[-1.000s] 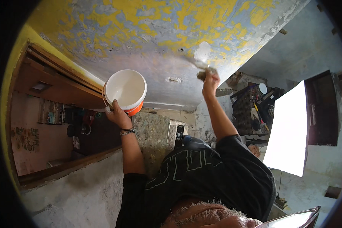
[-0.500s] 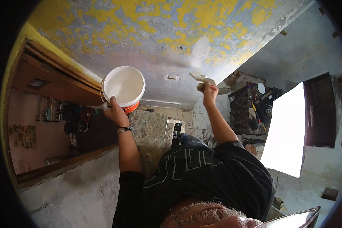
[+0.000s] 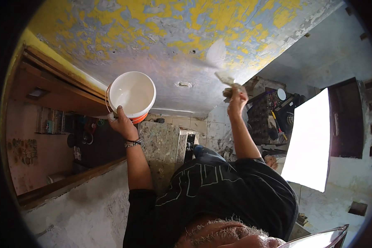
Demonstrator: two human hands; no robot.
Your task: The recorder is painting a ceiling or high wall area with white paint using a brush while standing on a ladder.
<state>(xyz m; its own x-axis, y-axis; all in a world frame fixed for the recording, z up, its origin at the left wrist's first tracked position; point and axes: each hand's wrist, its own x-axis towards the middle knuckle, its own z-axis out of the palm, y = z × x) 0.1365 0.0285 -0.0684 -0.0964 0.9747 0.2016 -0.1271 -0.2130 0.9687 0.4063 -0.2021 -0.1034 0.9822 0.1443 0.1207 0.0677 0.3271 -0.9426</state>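
My left hand [image 3: 124, 125] grips the rim of a white plastic bucket [image 3: 132, 94], thumb over the edge, with an orange patch on the bucket's outer side. The bucket is tilted so its pale inside shows; whether there is liquid in it I cannot tell. Fingers closed, my right hand [image 3: 237, 102] holds a paintbrush [image 3: 225, 77] with a whitish flat end, blurred by motion. Its tip is close to the wall [image 3: 169, 53], whose yellow paint is flaking over grey. Just beyond the brush is a pale smeared patch [image 3: 216, 51] on that wall.
A paint-spattered wooden platform [image 3: 156, 140] stands below the bucket. At left is a wooden door frame [image 3: 66, 78] opening onto another room. Tools and clutter lie on a dark surface [image 3: 262, 118] at right, near a bright white panel [image 3: 308, 140]. A wall socket recess [image 3: 183, 84] sits mid-wall.
My right hand and the brush have moved to the right and slightly down. The bucket in my left hand has shifted slightly left in the picture.
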